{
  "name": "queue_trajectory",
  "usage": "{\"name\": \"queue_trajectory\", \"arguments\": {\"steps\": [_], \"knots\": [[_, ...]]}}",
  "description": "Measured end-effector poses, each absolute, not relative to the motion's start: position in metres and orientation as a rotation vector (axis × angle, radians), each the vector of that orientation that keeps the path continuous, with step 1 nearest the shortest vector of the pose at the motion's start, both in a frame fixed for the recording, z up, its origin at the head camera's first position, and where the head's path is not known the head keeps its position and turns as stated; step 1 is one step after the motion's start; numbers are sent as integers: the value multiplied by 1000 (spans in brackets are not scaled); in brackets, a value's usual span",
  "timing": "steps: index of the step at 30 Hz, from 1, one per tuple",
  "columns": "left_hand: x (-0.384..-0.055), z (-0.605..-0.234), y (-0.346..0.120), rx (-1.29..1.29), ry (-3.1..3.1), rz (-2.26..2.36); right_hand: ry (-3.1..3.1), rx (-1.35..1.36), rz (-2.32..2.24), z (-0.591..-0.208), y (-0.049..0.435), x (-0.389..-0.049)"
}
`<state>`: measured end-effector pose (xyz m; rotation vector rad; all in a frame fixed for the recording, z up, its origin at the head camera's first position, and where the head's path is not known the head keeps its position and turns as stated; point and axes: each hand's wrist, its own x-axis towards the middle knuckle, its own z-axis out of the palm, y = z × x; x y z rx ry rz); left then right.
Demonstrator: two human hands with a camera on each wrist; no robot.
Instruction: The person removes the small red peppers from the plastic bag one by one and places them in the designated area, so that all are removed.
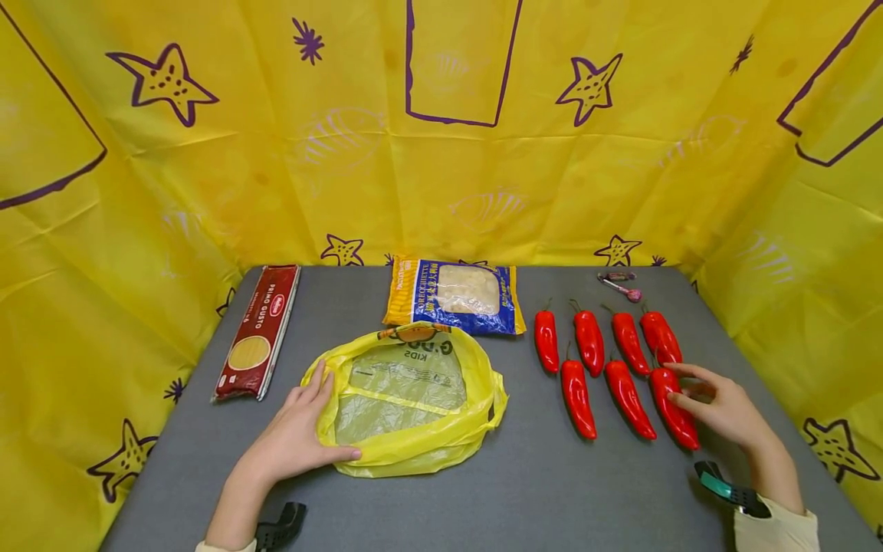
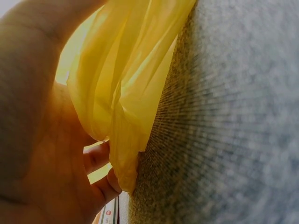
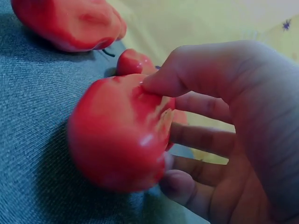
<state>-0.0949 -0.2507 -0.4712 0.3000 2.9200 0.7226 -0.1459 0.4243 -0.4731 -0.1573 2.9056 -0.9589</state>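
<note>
My left hand [image 1: 298, 429] holds the left side of a yellow plastic bag [image 1: 495, 399], thumb at the front rim and fingers spread along the left rim. The bag's mouth gapes upward. In the left wrist view, the bag's yellow film [image 2: 124, 93] hangs between the hand and the table, partly covering the fingers. My right hand [image 1: 731, 410] pinches a red chili pepper [image 1: 674, 414], the rightmost of the front row, between thumb and fingers. Close up, this pepper [image 3: 117, 135] appears at or just above the cloth. Two other front-row peppers [image 1: 578, 399] lie beside it, and several more [image 1: 588, 341] form the row behind.
Behind the bag lies a blue and yellow pasta packet [image 1: 469, 295]. A long red pasta packet [image 1: 258, 333] is at the left. A lollipop [image 1: 631, 293] and a small wrapped candy [image 1: 617, 276] sit at the back right. Yellow patterned cloth walls surround the grey table [image 1: 552, 491].
</note>
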Motion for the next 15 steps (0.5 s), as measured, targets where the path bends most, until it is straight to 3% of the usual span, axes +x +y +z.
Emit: {"name": "queue_trajectory", "arguments": {"steps": [15], "knots": [[-94, -470, -250, 299, 2934, 716, 2984, -223, -984, -479, 429, -146]]}}
